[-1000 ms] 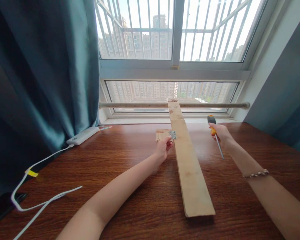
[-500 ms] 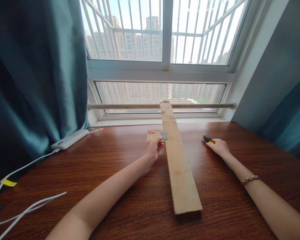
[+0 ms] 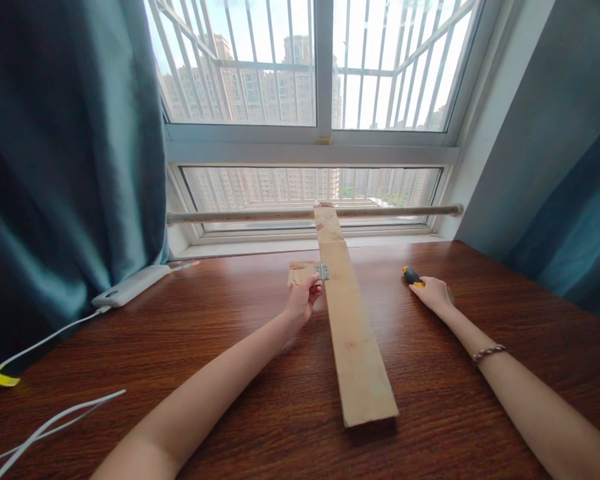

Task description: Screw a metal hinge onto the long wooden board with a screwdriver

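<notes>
A long pale wooden plank (image 3: 353, 333) lies on the dark wooden table (image 3: 230, 347), its far end resting on a rail by the window. A small metal hinge (image 3: 322, 271) joins it to a small wood block (image 3: 300, 272) on its left. My left hand (image 3: 304, 298) pinches the near edge of that block, just beside the hinge. To the right of the plank, my right hand (image 3: 434, 294) rests on the table, closed round a screwdriver (image 3: 411, 276) whose orange and black handle sticks out past the fingers.
A white power bank (image 3: 130, 285) with white cables (image 3: 45, 427) lies at the table's left, under a teal curtain (image 3: 65, 153). A horizontal rail (image 3: 240, 215) crosses the barred window (image 3: 310, 80). A blue-grey wall and another curtain stand at the right.
My right hand has lowered the screwdriver from a raised hold down onto the table. My left hand stays on the block. The view has shifted slightly to the right.
</notes>
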Demonstrator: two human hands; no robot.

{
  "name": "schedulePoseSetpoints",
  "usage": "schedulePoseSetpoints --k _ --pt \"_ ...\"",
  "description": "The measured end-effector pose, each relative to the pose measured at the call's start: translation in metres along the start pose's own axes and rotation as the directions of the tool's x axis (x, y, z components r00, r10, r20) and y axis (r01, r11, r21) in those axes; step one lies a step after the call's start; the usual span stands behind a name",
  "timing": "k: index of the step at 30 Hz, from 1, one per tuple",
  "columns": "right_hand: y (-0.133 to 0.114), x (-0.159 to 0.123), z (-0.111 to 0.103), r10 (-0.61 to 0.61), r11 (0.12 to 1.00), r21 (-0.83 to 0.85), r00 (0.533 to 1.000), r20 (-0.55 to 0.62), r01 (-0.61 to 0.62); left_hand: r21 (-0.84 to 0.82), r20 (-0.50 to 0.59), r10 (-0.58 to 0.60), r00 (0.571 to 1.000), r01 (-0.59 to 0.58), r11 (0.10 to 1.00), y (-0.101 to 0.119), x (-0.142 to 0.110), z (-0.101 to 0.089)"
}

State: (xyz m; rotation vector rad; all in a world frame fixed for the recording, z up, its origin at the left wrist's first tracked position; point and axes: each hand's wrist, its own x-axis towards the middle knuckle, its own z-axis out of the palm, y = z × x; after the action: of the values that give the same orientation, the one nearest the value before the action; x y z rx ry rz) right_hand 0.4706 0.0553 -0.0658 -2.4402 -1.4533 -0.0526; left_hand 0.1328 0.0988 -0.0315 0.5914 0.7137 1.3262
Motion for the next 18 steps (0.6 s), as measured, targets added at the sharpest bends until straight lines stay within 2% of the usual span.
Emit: schedulePoseSetpoints --k 18 --pt "-0.009 -0.004 -0.013 0.083 0.995 -0.069 0.989 0.126 -0.075 0.008 0.010 -0.022 1.000 0.022 1.000 -0.001 0.003 -0.003"
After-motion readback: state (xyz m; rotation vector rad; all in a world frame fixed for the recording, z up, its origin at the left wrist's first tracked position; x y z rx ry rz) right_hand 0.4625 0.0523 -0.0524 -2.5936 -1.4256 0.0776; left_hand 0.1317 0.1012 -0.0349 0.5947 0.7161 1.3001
